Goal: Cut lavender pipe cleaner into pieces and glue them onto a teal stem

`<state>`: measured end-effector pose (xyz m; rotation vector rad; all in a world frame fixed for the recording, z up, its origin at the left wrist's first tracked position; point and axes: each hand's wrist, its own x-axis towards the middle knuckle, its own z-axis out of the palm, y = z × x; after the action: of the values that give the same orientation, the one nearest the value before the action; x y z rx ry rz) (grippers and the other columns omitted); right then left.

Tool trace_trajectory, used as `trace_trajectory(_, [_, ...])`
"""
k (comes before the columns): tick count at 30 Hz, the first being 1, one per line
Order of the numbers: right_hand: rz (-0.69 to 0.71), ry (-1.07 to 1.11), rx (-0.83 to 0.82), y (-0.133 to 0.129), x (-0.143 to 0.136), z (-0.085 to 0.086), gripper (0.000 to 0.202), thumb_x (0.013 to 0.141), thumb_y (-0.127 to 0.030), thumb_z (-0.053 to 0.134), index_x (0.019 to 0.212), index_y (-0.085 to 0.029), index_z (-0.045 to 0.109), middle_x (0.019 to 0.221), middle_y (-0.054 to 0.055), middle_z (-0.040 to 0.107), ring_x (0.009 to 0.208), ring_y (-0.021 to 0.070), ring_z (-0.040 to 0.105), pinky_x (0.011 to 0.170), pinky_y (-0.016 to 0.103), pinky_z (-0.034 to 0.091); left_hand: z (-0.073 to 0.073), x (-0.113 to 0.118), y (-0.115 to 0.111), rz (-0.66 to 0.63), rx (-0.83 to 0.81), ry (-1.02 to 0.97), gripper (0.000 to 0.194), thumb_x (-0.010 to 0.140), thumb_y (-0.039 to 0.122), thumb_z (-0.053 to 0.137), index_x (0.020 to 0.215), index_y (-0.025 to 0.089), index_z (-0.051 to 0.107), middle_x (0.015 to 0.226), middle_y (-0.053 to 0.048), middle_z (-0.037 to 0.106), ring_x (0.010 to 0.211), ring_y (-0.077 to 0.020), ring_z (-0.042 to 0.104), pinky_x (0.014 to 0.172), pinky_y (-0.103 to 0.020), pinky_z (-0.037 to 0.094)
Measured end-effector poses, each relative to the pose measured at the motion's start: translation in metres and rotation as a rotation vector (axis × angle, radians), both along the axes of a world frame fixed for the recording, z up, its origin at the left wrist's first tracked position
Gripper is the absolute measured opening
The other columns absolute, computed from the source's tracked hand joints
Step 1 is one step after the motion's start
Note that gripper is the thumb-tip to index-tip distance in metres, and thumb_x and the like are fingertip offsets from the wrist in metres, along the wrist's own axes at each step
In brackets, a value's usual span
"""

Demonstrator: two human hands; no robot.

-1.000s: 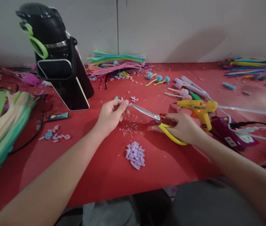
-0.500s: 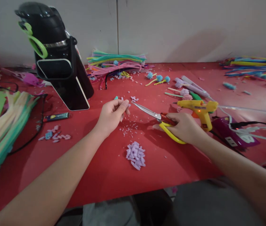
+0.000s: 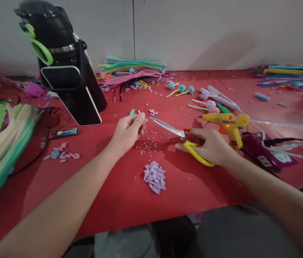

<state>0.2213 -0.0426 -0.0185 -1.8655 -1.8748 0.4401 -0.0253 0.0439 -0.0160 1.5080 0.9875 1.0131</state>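
My left hand (image 3: pixel 128 132) is closed in a pinch above the red table, its fingertips near small lilac bits; what it holds, if anything, is too small to make out. My right hand (image 3: pixel 212 146) grips scissors (image 3: pixel 169 129) with yellow and red handles, their blades pointing left toward my left fingertips and looking closed. Tiny trimmings (image 3: pixel 148 147) lie scattered between the hands. Nearer the front edge is a pile of short lilac pieces (image 3: pixel 154 177). A few more lilac pieces (image 3: pixel 153 112) rest just beyond the scissor tips.
A yellow glue gun (image 3: pixel 225 123) and purple power strip (image 3: pixel 268 150) with cables are at right. A black bottle (image 3: pixel 57 46) with a phone stands at back left. Pipe cleaner bundles (image 3: pixel 134 73) lie along the wall; pale and green strips (image 3: pixel 9 143) lie at left.
My left fingers have drawn slightly left and curled in more. My right hand has shifted a little to the right with the scissors.
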Motion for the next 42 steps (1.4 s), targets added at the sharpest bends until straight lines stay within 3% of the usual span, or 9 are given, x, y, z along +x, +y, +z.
trace_trajectory(13, [0.009, -0.04, 0.079, -0.001, 0.001, -0.002, 0.069, 0.067, -0.086, 0.064, 0.06, -0.023, 0.035, 0.055, -0.006, 0.03, 0.054, 0.01, 0.025, 0.049, 0.028, 0.024, 0.005, 0.001, -0.002, 0.02, -0.06, 0.032, 0.043, 0.095, 0.027, 0.051, 0.052, 0.019, 0.046, 0.046, 0.003, 0.048, 0.039, -0.005, 0.04, 0.042, -0.02, 0.032])
trace_trajectory(21, [0.004, -0.128, 0.148, -0.001, 0.001, -0.008, 0.061, 0.07, -0.081, 0.063, 0.063, -0.022, 0.047, 0.052, -0.002, 0.043, 0.051, 0.0116, 0.036, 0.049, 0.028, 0.029, 0.013, -0.001, -0.002, 0.027, -0.153, 0.008, 0.043, 0.089, 0.022, 0.054, 0.046, 0.019, 0.047, 0.039, 0.004, 0.043, 0.036, -0.0047, 0.036, 0.039, -0.02, 0.028])
trace_trajectory(27, [-0.042, -0.185, 0.205, -0.001, -0.002, -0.013, 0.055, 0.072, -0.074, 0.066, 0.062, -0.023, 0.048, 0.051, -0.001, 0.047, 0.048, 0.0118, 0.038, 0.049, 0.027, 0.031, 0.014, -0.003, 0.001, -0.007, -0.209, -0.03, 0.044, 0.088, 0.022, 0.055, 0.046, 0.019, 0.046, 0.039, 0.004, 0.043, 0.036, -0.0047, 0.034, 0.039, -0.021, 0.027])
trace_trajectory(32, [-0.046, -0.172, 0.201, -0.002, -0.002, -0.014, 0.051, 0.073, -0.071, 0.066, 0.065, -0.022, 0.052, 0.053, 0.0, 0.051, 0.05, 0.013, 0.044, 0.051, 0.027, 0.033, 0.016, -0.003, 0.0, -0.039, -0.24, -0.043, 0.042, 0.089, 0.021, 0.054, 0.048, 0.019, 0.047, 0.04, 0.004, 0.044, 0.037, -0.0053, 0.037, 0.04, -0.02, 0.029])
trace_trajectory(42, [-0.068, -0.152, 0.16, -0.001, -0.005, -0.01, 0.057, 0.072, -0.077, 0.062, 0.062, -0.022, 0.049, 0.053, 0.0, 0.049, 0.05, 0.0127, 0.041, 0.05, 0.028, 0.032, 0.017, -0.003, 0.0, -0.055, -0.242, -0.05, 0.042, 0.09, 0.02, 0.054, 0.049, 0.018, 0.048, 0.041, 0.004, 0.044, 0.037, -0.0051, 0.037, 0.041, -0.02, 0.029])
